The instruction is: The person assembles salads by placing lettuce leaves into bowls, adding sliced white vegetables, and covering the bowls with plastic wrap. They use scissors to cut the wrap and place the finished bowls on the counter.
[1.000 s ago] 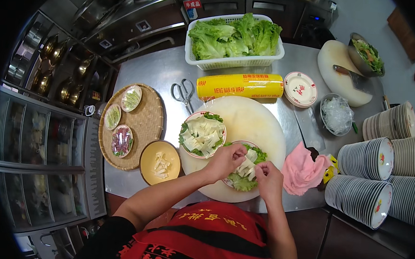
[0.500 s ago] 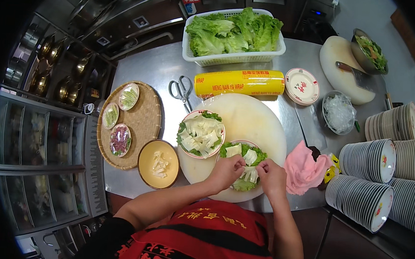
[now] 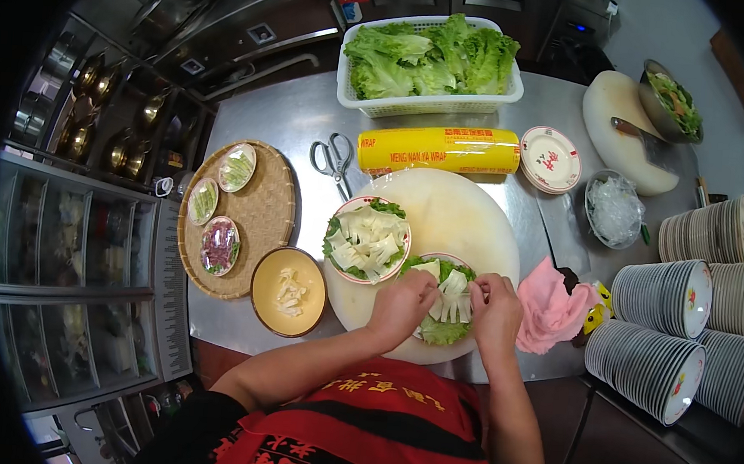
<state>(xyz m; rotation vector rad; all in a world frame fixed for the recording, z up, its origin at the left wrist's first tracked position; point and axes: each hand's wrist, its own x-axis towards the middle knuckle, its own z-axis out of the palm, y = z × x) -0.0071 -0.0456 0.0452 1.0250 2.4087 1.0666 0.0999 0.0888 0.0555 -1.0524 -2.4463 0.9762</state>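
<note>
Fringed slices (image 3: 451,300) top lettuce (image 3: 444,333); yellow roll (image 3: 438,150), plate (image 3: 551,160) and apron (image 3: 416,396) bear lettering.

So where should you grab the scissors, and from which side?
Probably by the dark handle loops of the scissors, coming from their far-left end: the loops spread apart there, while the narrow blades point back toward the round board.

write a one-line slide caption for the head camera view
Left hand and right hand at pale, fringed food pieces on a leaf-lined plate atop a round white board.
</note>
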